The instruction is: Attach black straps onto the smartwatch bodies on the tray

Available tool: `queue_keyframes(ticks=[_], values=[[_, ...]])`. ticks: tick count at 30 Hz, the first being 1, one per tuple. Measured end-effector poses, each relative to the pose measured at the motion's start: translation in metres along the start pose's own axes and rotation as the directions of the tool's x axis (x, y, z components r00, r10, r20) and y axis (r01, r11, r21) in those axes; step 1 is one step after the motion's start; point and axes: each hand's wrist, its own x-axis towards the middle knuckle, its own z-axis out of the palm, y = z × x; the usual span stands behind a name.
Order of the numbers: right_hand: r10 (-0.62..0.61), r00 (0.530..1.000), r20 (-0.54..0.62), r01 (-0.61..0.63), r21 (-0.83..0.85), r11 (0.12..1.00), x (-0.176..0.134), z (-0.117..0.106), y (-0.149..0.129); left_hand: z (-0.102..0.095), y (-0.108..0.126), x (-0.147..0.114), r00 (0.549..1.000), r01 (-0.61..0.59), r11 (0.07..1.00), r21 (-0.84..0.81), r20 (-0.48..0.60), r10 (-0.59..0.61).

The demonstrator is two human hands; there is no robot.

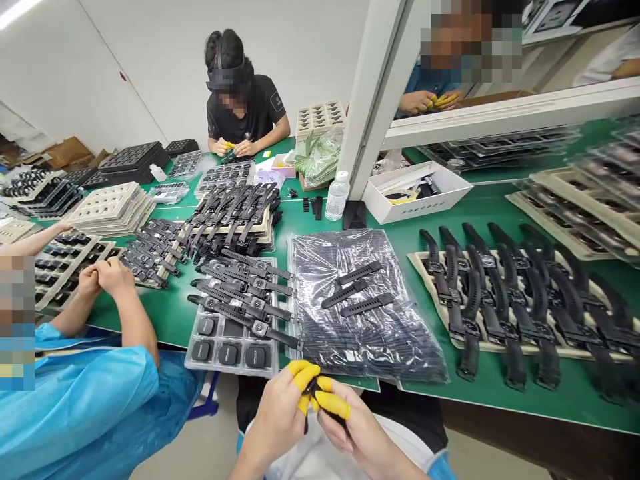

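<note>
Low in the head view, in front of my body, my left hand [279, 408] and my right hand [353, 417] meet with yellow covers on the fingertips. Both pinch a small black watch [312, 387], mostly hidden by the fingers; dark strap parts show below them. Just beyond lies a plastic-wrapped stack of black straps [345, 347], with three loose straps [367, 305] on top. Left of it, a clear tray [189, 357] holds square black watch bodies [229, 354] in its near pockets, and strapped watches [260, 303] lie across its far part.
At right, a beige tray [417, 263] carries rows of strapped watches. Behind stand a water bottle [338, 195] and a white box [415, 193] of tools. More watches [233, 213] are piled at mid-left. A co-worker in blue [110, 393] sits close at left; another in black [250, 113] sits opposite.
</note>
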Motion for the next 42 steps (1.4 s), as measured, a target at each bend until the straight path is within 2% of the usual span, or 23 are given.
queue_keyframes(ticks=[2,7,11,16,20,23,28,30,32,34,36,39,42], values=[[0.007,1.000,-0.016,-0.007,0.038,0.999,-0.001,0.000,-0.001,-0.003,0.003,0.001,1.000,-0.014,0.999,-0.034,0.017,0.015],[-0.009,0.999,-0.033,0.011,0.040,0.999,-0.002,-0.001,-0.002,-0.017,0.014,0.007,0.990,-0.008,0.990,-0.144,0.135,0.028],[-0.006,0.999,-0.036,0.007,0.029,1.000,-0.005,-0.001,-0.002,-0.021,0.020,0.013,0.988,-0.013,1.000,-0.001,0.154,0.013],[0.066,0.996,-0.056,-0.068,-0.034,0.997,-0.009,-0.006,-0.001,-0.015,0.023,0.018,0.959,-0.088,0.967,0.237,0.283,0.018],[0.113,0.991,-0.069,-0.120,-0.119,0.986,-0.011,-0.011,-0.001,-0.013,0.024,0.016,0.934,-0.101,0.949,0.299,0.357,-0.013],[0.111,0.992,-0.067,-0.121,-0.172,0.978,-0.012,-0.011,-0.002,-0.014,0.022,0.013,0.937,-0.020,0.975,0.222,0.344,-0.059],[0.070,0.996,-0.058,-0.080,-0.197,0.977,-0.011,-0.008,-0.003,-0.013,0.013,0.010,0.971,0.010,0.998,-0.056,0.239,0.004],[0.047,0.998,-0.052,-0.056,-0.179,0.982,-0.010,-0.007,-0.001,-0.011,0.011,0.008,0.978,0.023,0.997,-0.074,0.209,-0.007],[-0.017,0.999,-0.050,0.004,-0.241,0.970,-0.009,-0.009,0.000,-0.011,0.010,0.005,0.973,0.060,0.997,-0.041,0.224,-0.049],[-0.143,0.989,-0.036,0.113,-0.432,0.895,-0.008,-0.013,-0.002,-0.016,0.009,0.002,0.959,0.082,0.996,0.036,0.268,-0.089],[-0.241,0.970,0.027,0.197,-0.667,0.719,-0.007,-0.019,-0.006,-0.027,0.006,-0.001,0.946,0.074,0.988,0.134,0.303,-0.112],[-0.233,0.967,0.106,0.206,-0.864,0.460,-0.007,-0.028,-0.017,-0.052,-0.003,-0.004,0.947,0.069,0.957,0.282,0.284,-0.152],[-0.231,0.966,0.119,0.199,-0.910,0.364,-0.008,-0.031,-0.025,-0.077,-0.008,-0.006,0.949,0.044,0.890,0.454,0.260,-0.180]])
